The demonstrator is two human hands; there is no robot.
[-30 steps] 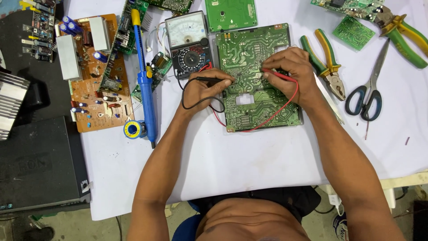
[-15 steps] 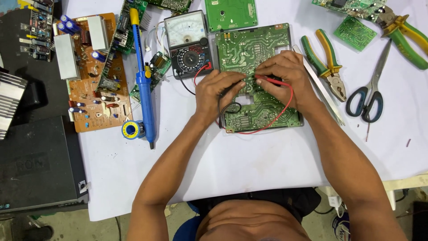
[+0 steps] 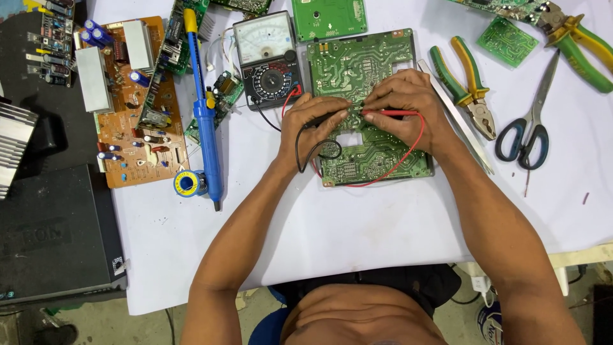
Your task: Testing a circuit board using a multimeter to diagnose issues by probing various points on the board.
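Working at the white paper-covered desk (image 3: 357, 223), I have the large green circuit board (image 3: 373, 64) lying solder-side up at twelve o'clock. Both probes are already down on it; judging by that, the reading is what's left. My left hand (image 3: 316, 121) pinches the black probe, my right hand (image 3: 408, 108) the red probe (image 3: 393, 113). The grey analogue multimeter (image 3: 268, 57) sits at eleven, green-handled pliers (image 3: 469, 92) at two; nothing blocks me.
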